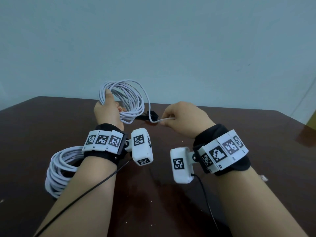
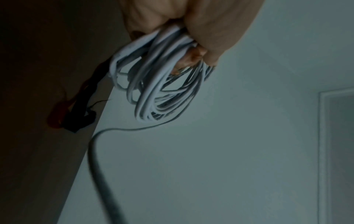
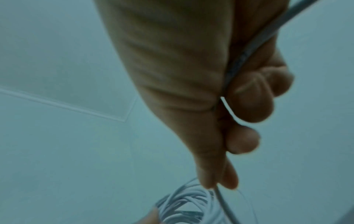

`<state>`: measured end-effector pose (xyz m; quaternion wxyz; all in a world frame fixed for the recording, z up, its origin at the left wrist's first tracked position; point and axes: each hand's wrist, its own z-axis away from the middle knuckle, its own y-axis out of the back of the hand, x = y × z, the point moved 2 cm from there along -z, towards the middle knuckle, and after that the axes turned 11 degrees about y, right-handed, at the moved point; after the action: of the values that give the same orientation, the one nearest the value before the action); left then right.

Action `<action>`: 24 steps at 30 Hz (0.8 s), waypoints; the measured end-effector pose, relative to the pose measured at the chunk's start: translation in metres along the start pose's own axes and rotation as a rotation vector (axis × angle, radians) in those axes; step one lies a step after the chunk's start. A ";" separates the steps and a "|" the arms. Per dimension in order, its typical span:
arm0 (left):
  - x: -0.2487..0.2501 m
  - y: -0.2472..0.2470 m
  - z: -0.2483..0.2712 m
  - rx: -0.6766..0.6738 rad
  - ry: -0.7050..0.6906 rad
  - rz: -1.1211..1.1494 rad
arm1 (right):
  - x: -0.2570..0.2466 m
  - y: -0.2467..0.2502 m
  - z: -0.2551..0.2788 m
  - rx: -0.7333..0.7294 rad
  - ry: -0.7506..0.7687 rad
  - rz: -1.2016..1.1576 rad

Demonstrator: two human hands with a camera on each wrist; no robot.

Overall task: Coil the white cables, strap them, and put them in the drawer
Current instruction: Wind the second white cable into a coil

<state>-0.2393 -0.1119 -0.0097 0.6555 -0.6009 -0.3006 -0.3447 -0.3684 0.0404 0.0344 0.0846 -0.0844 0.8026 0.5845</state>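
My left hand (image 1: 106, 110) grips a coil of white cable (image 1: 131, 98) held upright above the dark wooden table (image 1: 171, 194); the same coil (image 2: 159, 84) hangs from my curled fingers (image 2: 193, 57) in the left wrist view. From the coil a loose tail (image 1: 149, 108) runs down and across to my right hand (image 1: 181, 118), which pinches it between thumb and fingers (image 3: 249, 106). A black strap (image 1: 147, 115) lies on the table behind the coil. A second coil of white cable (image 1: 58, 171) rests on the table under my left forearm. No drawer is in view.
A pale blue wall (image 1: 171, 40) rises behind the table's far edge. Thin black wires (image 1: 95, 187) trail from the wrist cameras over the tabletop. A small clear connector (image 1: 262, 177) lies by my right forearm. Something yellow (image 1: 312, 122) shows at the far right edge.
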 end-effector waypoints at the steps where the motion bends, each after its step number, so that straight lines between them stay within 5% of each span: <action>1: 0.000 -0.001 0.001 0.001 -0.029 -0.037 | -0.002 0.003 0.001 0.024 0.021 -0.011; 9: -0.008 -0.012 0.012 -0.130 -0.130 -0.277 | -0.004 0.011 0.005 0.004 0.185 -0.181; 14: -0.016 -0.021 0.026 -0.297 -0.156 -0.485 | 0.006 0.008 0.000 0.150 0.213 -0.380; 24: -0.033 -0.033 0.049 -0.614 0.214 -0.377 | 0.027 0.004 -0.005 0.435 0.101 -0.396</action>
<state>-0.2844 -0.0613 -0.0127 0.3977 -0.6641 -0.2183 -0.5943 -0.3959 0.0356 0.0328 0.1729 -0.2481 0.8801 0.3660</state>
